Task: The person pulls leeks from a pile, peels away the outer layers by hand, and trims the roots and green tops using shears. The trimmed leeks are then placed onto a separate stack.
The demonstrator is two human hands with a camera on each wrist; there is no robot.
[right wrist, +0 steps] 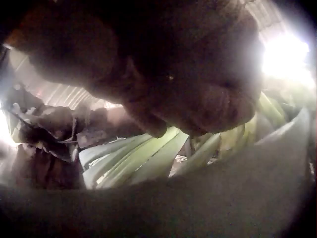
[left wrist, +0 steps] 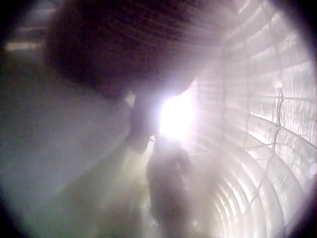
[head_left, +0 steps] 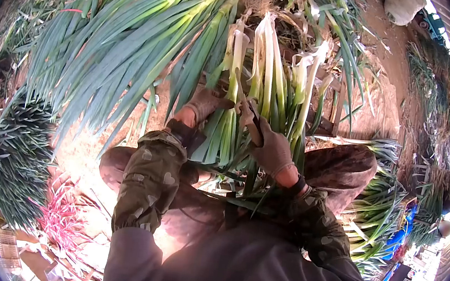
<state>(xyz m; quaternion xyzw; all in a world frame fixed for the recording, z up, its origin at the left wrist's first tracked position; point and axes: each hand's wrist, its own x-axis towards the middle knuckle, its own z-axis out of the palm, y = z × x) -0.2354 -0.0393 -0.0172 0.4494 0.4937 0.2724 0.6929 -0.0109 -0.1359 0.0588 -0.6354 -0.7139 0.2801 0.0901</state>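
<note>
My gloved left hand [head_left: 205, 105] grips a leek [head_left: 237, 58] around its lower green part, with the fingers reaching to the right across the stem. Just right of it, my gloved right hand [head_left: 274, 151] holds a long, narrow rust-brown tool [head_left: 249, 118] that tapers to a point beside the leek. White-stemmed leeks [head_left: 271, 62] lie in front of both hands, roots away from me. Below my hands, green leaves hang over my lap. Both wrist views are dim; the right one shows the fingers [right wrist: 213, 106] above pale green leaves [right wrist: 141, 158].
A large heap of leeks [head_left: 130, 39] spreads at the front left. Further bundles stand at the left [head_left: 20, 163] and right [head_left: 376, 209]. Pinkish-red strands [head_left: 67, 216] lie on the ground behind the left bundle. A pale sack [head_left: 403, 6] sits far off at upper right.
</note>
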